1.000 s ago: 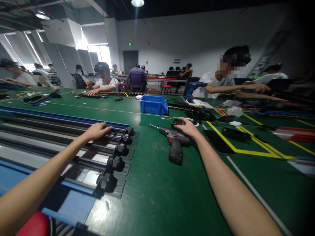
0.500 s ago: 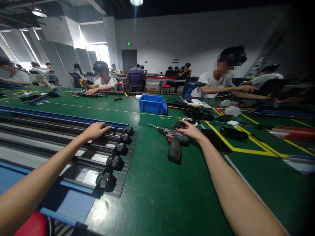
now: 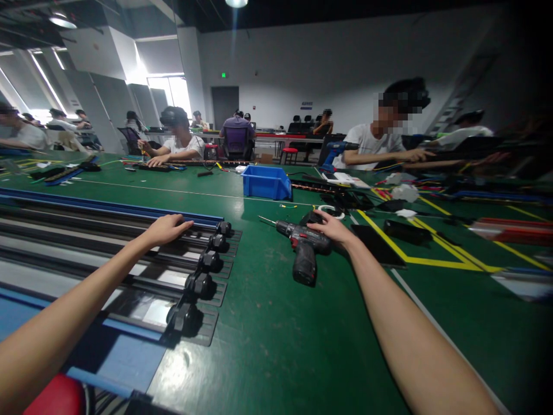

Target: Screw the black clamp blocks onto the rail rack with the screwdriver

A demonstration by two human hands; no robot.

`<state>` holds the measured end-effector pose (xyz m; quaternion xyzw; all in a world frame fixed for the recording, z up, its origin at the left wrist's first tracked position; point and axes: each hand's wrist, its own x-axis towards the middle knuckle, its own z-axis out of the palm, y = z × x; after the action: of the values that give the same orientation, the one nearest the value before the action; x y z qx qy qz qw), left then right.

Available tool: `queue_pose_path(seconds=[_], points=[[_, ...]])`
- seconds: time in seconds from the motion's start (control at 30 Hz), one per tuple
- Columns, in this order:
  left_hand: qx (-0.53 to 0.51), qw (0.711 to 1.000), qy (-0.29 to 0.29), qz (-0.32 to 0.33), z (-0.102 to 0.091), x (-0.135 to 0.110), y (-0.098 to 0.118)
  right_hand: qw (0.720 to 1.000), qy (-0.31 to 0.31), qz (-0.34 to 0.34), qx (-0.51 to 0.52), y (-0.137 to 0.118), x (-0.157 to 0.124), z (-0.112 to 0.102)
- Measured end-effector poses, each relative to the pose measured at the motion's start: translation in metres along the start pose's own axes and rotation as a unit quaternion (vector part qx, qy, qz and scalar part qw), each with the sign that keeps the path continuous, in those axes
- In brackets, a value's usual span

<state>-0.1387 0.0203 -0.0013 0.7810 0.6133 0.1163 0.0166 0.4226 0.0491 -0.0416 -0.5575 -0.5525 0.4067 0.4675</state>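
The drill point(image 3: 303, 245) lies on its side on the green tabletop point(image 3: 268, 334), directly beside the right hand point(image 3: 332, 227), which spreads along its far edge; I cannot tell whether it grips anything. Well to the drill's left, the left hand point(image 3: 166, 229) rests open, palm down, on long dark rails point(image 3: 86, 231). The drill is black with red accents, its thin bit point(image 3: 267, 220) pointing left and its handle point(image 3: 305, 264) toward the near side

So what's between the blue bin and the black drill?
The head view shows a thin white line and small yellow piece between bin and black drill.
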Motion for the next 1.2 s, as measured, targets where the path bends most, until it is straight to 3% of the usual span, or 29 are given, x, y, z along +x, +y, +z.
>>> queue_pose_path(seconds=[0.13,0.23,0.37,0.5,0.63,0.73,0.83,0.93,1.03,1.2], points=[[0.004,1.0,0.0,0.003,0.001,0.001,0.0,0.999,0.022,-0.003,0.029,0.0,0.0,0.005],[0.008,1.0,-0.005,-0.002,0.001,0.001,0.0,0.993,0.053,-0.03,0.105,-0.008,0.002,0.007],[0.008,1.0,-0.008,-0.004,0.001,0.001,0.0,0.97,0.081,-0.088,0.21,-0.037,0.007,0.003],[0.005,1.0,-0.005,-0.006,0.001,0.001,-0.002,0.961,0.099,-0.115,0.232,-0.078,0.002,0.005],[0.004,1.0,-0.002,-0.003,0.002,0.002,-0.003,0.983,0.033,-0.128,0.124,-0.113,-0.022,0.029],[0.004,1.0,-0.002,-0.002,0.003,0.002,-0.004,0.985,-0.07,-0.155,-0.043,-0.126,-0.046,0.058],[0.008,1.0,0.0,0.003,0.003,0.002,-0.004,0.949,-0.163,-0.182,-0.199,-0.125,-0.064,0.09],[0.012,1.0,0.004,0.008,0.003,0.002,-0.005,0.908,-0.204,-0.197,-0.307,-0.115,-0.074,0.117],[0.011,1.0,0.007,0.011,0.003,0.002,-0.005,0.88,-0.222,-0.191,-0.375,-0.103,-0.08,0.132],[0.011,1.0,0.009,0.005,0.003,0.002,-0.005,0.853,-0.21,-0.17,-0.447,-0.094,-0.083,0.137]])
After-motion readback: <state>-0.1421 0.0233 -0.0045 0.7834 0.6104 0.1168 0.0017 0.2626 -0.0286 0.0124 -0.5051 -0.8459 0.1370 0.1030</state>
